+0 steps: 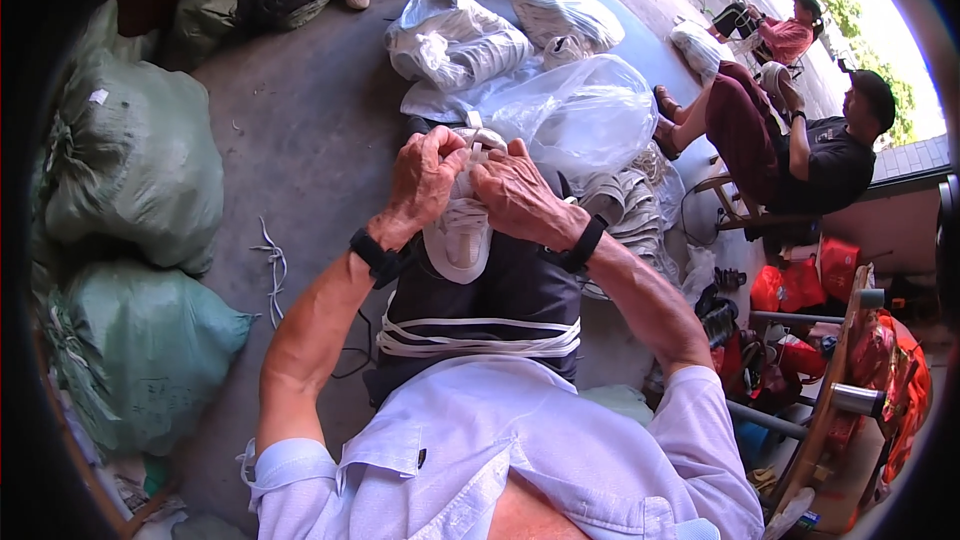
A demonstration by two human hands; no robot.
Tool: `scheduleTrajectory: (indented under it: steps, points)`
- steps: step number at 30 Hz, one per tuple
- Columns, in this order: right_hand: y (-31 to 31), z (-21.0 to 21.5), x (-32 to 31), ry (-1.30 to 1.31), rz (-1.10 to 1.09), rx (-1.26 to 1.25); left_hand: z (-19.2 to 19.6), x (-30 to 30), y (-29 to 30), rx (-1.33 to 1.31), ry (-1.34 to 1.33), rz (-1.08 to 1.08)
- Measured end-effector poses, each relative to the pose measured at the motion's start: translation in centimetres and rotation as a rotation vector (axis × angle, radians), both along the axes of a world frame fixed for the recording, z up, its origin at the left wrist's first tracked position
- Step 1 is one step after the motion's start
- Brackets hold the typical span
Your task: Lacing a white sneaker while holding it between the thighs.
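Observation:
A white lace-up sneaker (458,248) rests on my dark-trousered thighs, its toe pointing toward me. Over its upper lacing, my left hand (428,178) is closed in a pinch on the white shoelace. Close beside it, my right hand (522,195) also has its fingers closed at the lace, against the sneaker's tongue. The fingers hide part of the eyelets and the lace ends. A bundle of loose white shoelaces (480,337) lies across my thighs, nearer to me than the toe.
Ahead are plastic-wrapped shoes (455,40) and a clear plastic bag (590,110). More sneakers (630,215) are piled at my right. Stuffed green sacks (135,160) line the left; stray laces (272,265) lie on the floor. A seated person (825,155) holds a shoe; a wooden rack (825,390) stands lower right.

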State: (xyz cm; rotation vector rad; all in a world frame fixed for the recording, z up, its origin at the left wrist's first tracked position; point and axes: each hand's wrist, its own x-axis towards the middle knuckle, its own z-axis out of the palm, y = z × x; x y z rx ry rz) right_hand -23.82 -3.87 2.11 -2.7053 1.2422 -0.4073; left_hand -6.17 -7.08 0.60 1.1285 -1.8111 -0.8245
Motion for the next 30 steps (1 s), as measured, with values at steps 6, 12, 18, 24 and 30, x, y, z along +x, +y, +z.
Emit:
scheduleTrajectory:
  steps: [6, 12, 18, 24, 30]
  points:
    - [0.8, 0.0, 0.6, -0.149, -0.099, -0.246, -0.1, 0.6, -0.3, 0.148, 0.103, -0.035]
    - [1.3, 1.6, 1.2, 0.09, -0.225, 0.014, 0.5, 0.4, -0.2, 0.235, 0.147, -0.083]
    - [1.3, -1.0, 1.1, -0.1, -0.182, -0.034, -0.2, 0.1, -0.6, 0.274, 0.218, -0.063]
    - [2.0, -0.8, 1.2, -0.212, -0.204, -0.061, 0.5, 1.0, -0.6, 0.395, 0.316, -0.126]
    - [1.7, -1.2, 1.9, -0.239, -0.294, -0.073, 0.2, 0.6, -1.6, 0.46, 0.412, -0.162]
